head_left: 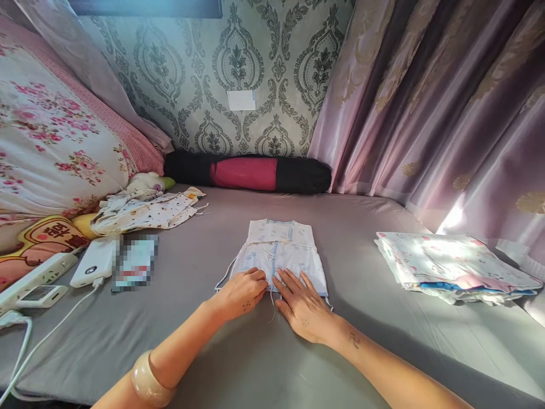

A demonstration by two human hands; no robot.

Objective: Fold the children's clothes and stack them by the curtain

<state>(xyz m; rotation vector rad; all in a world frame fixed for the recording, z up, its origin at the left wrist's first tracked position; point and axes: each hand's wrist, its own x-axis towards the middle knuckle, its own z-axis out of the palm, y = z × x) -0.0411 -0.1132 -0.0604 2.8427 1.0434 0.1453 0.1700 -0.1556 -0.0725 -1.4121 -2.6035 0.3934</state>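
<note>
A small white baby shirt (281, 233) with blue trim and a faint blue print lies folded on the grey sheet in front of me. Thin ties stick out at its sides and from its near edge. At the near edge, left of the middle, my left hand (244, 291) has its fingers curled together on the cloth; the fingertips are partly hidden. My right hand (304, 304) rests flat on the near right part of the shirt, fingers spread.
A folded stack of printed cloths (455, 264) sits at right. To the left are a spotted garment (157, 213), a white power bank (96, 261), a blurred packet (135, 262), a power strip (40, 278) and a white cable (55, 329). A black-and-red roll (244, 172) lies along the wall.
</note>
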